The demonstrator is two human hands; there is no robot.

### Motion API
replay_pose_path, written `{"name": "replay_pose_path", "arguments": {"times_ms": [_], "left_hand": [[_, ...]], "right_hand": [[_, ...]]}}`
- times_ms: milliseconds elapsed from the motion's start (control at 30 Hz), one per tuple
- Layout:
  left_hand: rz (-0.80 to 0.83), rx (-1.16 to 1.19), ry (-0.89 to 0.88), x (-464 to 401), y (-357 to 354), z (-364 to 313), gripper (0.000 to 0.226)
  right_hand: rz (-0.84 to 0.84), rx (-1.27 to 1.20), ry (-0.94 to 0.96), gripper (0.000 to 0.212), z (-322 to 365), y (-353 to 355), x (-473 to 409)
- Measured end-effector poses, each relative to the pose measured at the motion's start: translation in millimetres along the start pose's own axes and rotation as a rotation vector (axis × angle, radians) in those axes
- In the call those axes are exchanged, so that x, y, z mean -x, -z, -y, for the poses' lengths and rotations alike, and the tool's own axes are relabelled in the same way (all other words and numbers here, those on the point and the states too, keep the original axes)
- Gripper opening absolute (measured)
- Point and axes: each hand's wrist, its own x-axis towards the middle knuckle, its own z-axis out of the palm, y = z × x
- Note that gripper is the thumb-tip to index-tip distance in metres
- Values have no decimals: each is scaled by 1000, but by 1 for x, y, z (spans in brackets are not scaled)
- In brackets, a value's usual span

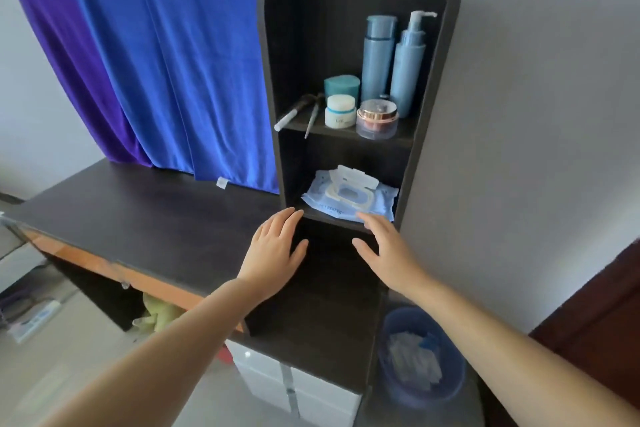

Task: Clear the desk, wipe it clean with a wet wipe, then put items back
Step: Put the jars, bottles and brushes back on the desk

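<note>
Both hands reached toward the shelf unit that stood on the dark desk. The left hand lay flat, fingers spread and palm down, its grip apart and holding nothing; whether it pressed on the desk or hovered just above could not be told. The right hand was likewise open, fingers loosely extended, its fingertips at the front edge of the shelf unit's lower shelf, just in front of the wet wipe pack. Whether they touched the pack was unclear.

The wet wipe pack lay on that lower shelf with its white flap lid raised. On the shelf above it stood two tall blue bottles, a teal jar, a white jar and a pink jar, with two slim brushes lying left of the jars, their tips overhanging the edge.

Left of the shelf unit, a blue cloth hung down to the desk. Below and right of the shelf unit, a blue bin held pale crumpled items, too blurred to identify. Both forearms were cut off by the lower edge.
</note>
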Motion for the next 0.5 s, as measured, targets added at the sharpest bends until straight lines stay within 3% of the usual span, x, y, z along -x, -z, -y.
{"name": "replay_pose_path", "arguments": {"times_ms": [133, 300, 400, 500], "left_hand": [[-121, 118, -119, -46, 29, -14, 52], [-274, 287, -146, -122, 61, -39, 50], [-255, 381, -61, -159, 70, -42, 49], [-130, 293, -1, -189, 67, -37, 53]], "right_hand": [[-197, -42, 25, 42, 30, 29, -21], [-461, -6, 77, 41, 53, 70, -71], [-615, -2, 38, 50, 54, 75, -104], [-658, -64, -120, 68, 49, 68, -130]]}}
